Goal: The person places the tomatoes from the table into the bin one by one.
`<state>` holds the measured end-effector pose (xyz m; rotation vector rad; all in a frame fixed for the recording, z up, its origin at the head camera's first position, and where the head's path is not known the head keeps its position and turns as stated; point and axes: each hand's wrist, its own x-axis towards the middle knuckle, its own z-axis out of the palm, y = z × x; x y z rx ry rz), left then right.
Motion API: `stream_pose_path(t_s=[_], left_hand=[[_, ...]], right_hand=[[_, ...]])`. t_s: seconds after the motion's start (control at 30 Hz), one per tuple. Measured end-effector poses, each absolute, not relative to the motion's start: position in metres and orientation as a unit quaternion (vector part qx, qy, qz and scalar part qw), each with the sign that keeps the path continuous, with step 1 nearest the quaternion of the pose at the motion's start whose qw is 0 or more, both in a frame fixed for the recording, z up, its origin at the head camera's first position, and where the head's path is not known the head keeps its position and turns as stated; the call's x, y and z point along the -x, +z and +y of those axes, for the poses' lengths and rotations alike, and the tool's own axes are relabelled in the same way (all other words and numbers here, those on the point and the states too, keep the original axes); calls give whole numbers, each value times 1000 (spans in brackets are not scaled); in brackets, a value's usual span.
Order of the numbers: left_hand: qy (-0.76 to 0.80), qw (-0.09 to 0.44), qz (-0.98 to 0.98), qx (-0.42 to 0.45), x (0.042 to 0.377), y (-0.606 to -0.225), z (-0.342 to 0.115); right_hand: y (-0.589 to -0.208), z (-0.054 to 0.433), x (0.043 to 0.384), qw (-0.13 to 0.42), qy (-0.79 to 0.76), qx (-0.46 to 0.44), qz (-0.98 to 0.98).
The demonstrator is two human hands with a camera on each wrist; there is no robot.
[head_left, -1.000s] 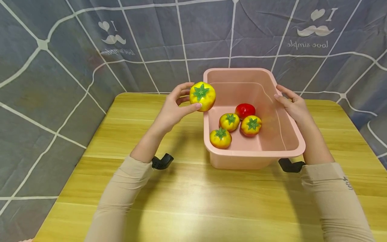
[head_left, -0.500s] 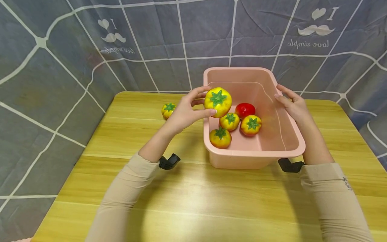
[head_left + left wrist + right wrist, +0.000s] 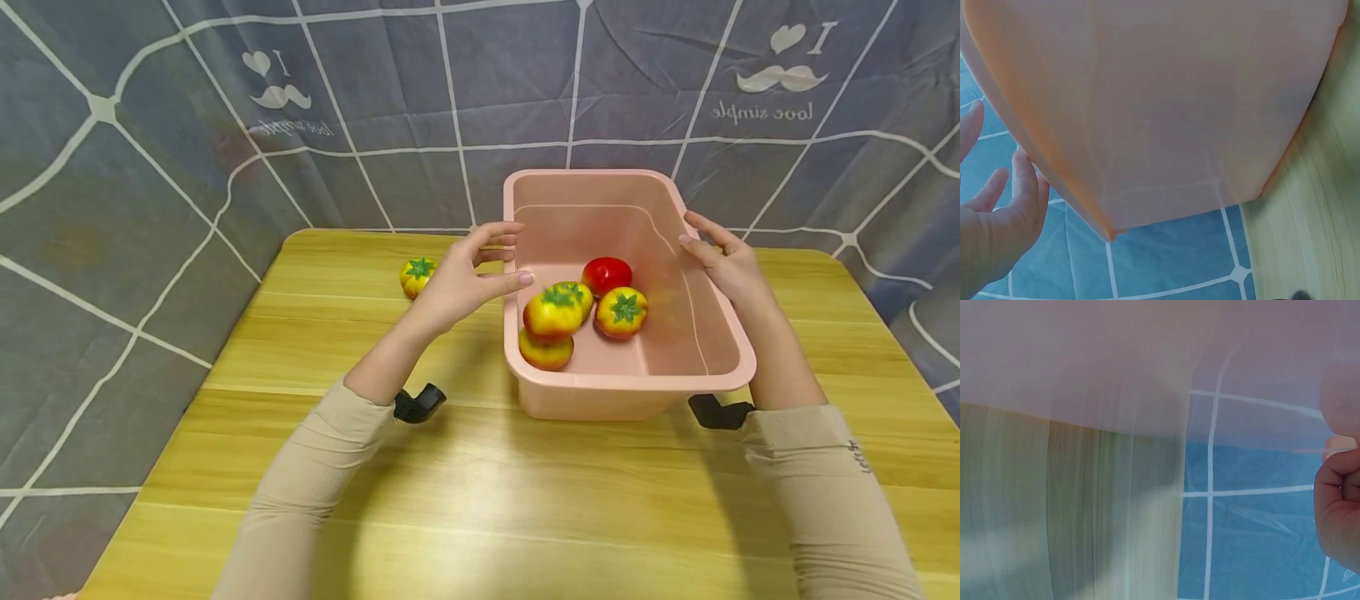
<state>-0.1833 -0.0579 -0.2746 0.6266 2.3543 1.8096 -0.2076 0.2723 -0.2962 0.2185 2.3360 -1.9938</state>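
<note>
A pink plastic bin (image 3: 637, 382) stands on the table, with several yellow-and-red artificial fruits in it, tomato-like with green star-shaped leaves. One slightly blurred yellow fruit (image 3: 552, 314) appears over the front-left fruit (image 3: 546, 352); whether they touch I cannot tell. A plain red fruit (image 3: 607, 276) lies further back. My left hand (image 3: 468, 279) is at the left rim, fingers spread with nothing between them; in the left wrist view its fingers (image 3: 1024, 181) are beside the rim. My right hand (image 3: 731, 265) grips the right rim between thumb and fingers, also seen in the right wrist view.
Another yellow fruit (image 3: 417, 276) sits on the wooden table (image 3: 480, 500) left of the bin, partly hidden by the left hand. A grey curtain (image 3: 517, 83) with white lines hangs behind the table. Black wrist mounts (image 3: 420, 403) hang under both forearms.
My left hand moved right over the rim with a yellow fruit, then let it go; the fruit dropped toward the bin's front-left. The right hand stays on the rim.
</note>
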Motion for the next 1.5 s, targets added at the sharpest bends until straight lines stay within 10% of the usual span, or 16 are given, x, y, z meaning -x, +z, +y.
stream_pose_path(t_s=[1.5], left_hand=[[581,-39,813,-6,239,-367,-161]], right_hand=[[-298,272,207,30,-673,-68,736]])
